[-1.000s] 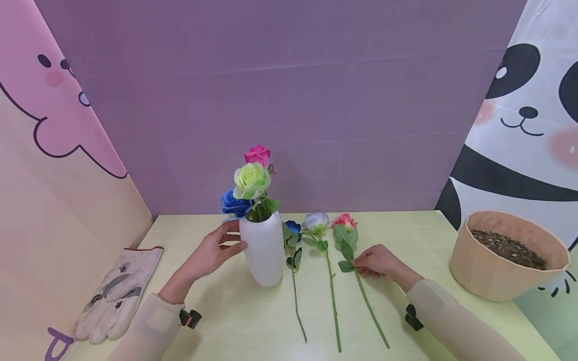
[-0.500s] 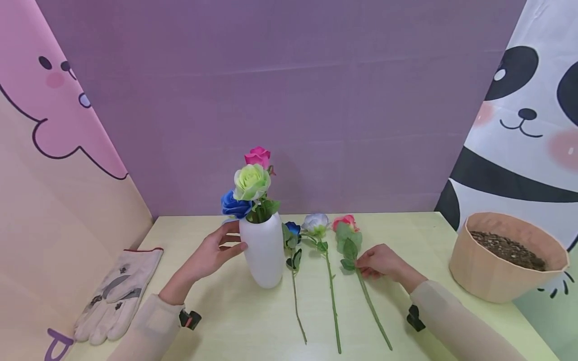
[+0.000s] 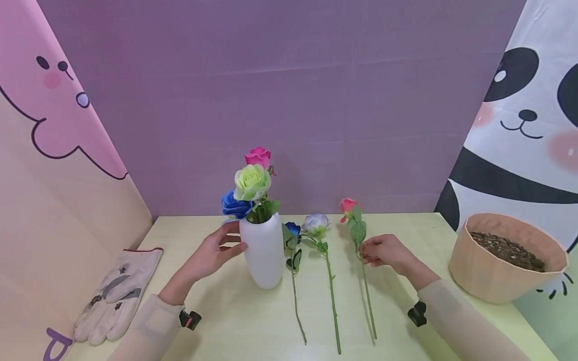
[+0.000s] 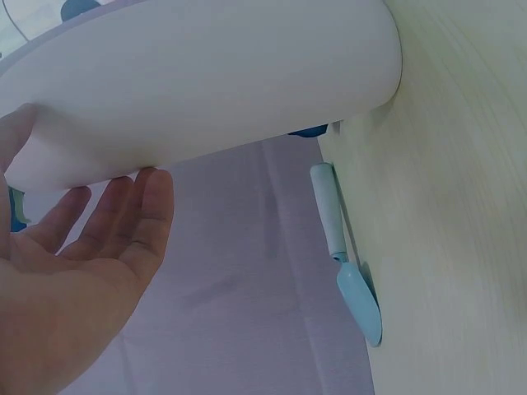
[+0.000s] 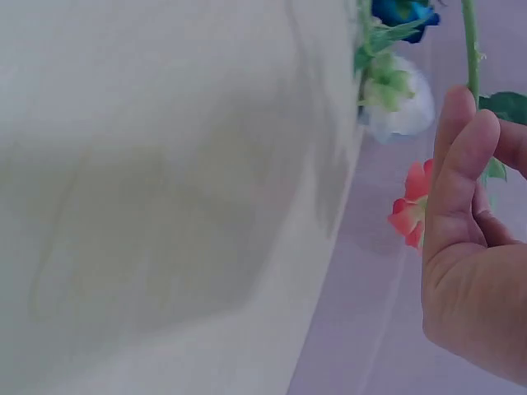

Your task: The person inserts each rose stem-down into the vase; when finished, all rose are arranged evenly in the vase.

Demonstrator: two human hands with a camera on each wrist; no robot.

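Observation:
A white vase [image 3: 263,255] stands upright holding a pink rose [image 3: 258,157], a pale green rose [image 3: 252,182] and a blue rose [image 3: 236,204]. My left hand [image 3: 215,252] holds the vase from its left side, thumb in front and fingers behind; the left wrist view shows fingertips [image 4: 156,193] right at its wall. Between thumb and fingers, my right hand [image 3: 387,252] pinches the stem of a coral-red rose [image 3: 348,206], just under its leaves. The rose's head is raised, its stem slanting down toward the front. In the right wrist view its stem [image 5: 472,49] rises past the fingertips.
Two flowers lie between vase and right hand: a dark blue one [image 3: 293,228] and a pale lilac one [image 3: 316,222]. Work gloves [image 3: 119,296] lie far left. A tan pot [image 3: 506,271] of soil stands right. A light blue trowel [image 4: 346,255] lies behind the vase.
The right hand has lifted the coral-red rose's head off the table and turned its stem more upright, moving slightly right and away from me. The left hand and vase stay put.

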